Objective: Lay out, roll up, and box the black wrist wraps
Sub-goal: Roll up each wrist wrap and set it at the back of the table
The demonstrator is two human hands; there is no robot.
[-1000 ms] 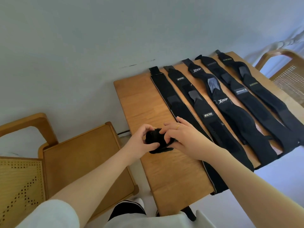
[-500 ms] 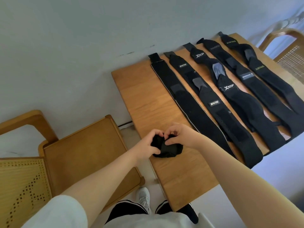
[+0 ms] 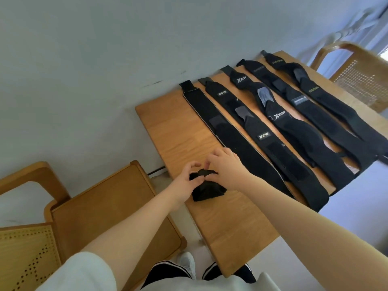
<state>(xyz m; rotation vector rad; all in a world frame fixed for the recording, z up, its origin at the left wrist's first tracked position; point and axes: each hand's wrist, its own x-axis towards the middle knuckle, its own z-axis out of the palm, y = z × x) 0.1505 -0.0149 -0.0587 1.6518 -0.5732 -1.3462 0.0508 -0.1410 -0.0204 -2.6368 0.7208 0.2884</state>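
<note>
sleeve (image 3: 84, 269): white, short | trousers (image 3: 168, 271): black, white stripes | shoe (image 3: 187, 262): white

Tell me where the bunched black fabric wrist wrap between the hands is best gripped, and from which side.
Probably across the thick lower lump of the bunched black fabric wrist wrap, coming from above and the near table edge. That part lies exposed on the wooden table, while the left hand and right hand crowd its thinner far end.
</note>
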